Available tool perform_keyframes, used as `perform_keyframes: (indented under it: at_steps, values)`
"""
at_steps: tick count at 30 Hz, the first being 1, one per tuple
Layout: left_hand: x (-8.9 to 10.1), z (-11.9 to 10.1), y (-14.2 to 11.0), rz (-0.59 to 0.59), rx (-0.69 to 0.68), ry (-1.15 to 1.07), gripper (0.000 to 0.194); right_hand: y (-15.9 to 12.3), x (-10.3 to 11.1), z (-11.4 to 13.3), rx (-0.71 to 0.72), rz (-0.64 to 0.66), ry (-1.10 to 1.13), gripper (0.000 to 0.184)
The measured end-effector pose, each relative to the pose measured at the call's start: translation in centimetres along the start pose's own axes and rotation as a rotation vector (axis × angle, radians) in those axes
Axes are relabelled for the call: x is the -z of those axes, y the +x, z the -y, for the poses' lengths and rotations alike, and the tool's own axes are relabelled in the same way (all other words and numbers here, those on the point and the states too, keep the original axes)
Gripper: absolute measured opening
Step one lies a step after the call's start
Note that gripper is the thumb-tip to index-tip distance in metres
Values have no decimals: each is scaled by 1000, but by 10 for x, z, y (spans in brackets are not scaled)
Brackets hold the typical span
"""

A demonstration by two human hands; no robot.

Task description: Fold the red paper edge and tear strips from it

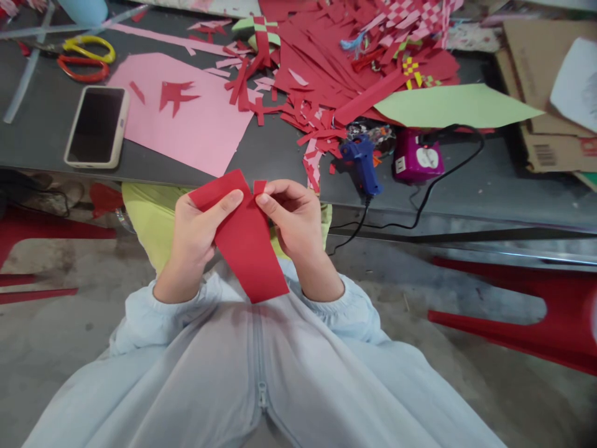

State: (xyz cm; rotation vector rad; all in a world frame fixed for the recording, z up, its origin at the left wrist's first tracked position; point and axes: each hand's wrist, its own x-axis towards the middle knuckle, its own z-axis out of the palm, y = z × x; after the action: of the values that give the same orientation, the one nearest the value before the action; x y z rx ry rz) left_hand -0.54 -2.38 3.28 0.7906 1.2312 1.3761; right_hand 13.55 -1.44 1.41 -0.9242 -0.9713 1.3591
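A piece of red paper [252, 255] is held over my lap, just off the table's near edge. My left hand [198, 227] grips its left side, the thumb pressed flat on top. Between the thumb and fingers of my right hand [296, 214] is pinched a narrow strip [260, 186] at the paper's upper right, with a small gap beside it. I cannot tell whether that strip is fully joined to the larger piece. Just beyond my hands, a pink sheet [186, 140] lies on the table with red cut scraps on it.
A phone [96, 127] and scissors [88, 59] lie at the left. Red strips and scraps [321, 56] pile up behind. A blue glue gun [364, 165], a purple box [417, 158], a green sheet [457, 106] and cardboard [545, 74] are rightward. Red stools [559, 311] flank me.
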Motion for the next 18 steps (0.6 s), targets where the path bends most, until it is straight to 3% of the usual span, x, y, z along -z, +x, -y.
perform_keyframes:
  at_steps: [6, 12, 18]
  values:
    - [3, 2, 3, 85, 13, 16, 36, 3, 2, -1, -28, -48, 19, 27]
    - [5, 0, 3, 78, -7, 17, 27, 2, 9, 2, -136, 51, 4, 26]
    - [4, -2, 0, 55, 7, 32, 33, 1, 7, 4, -114, 20, -53, 25]
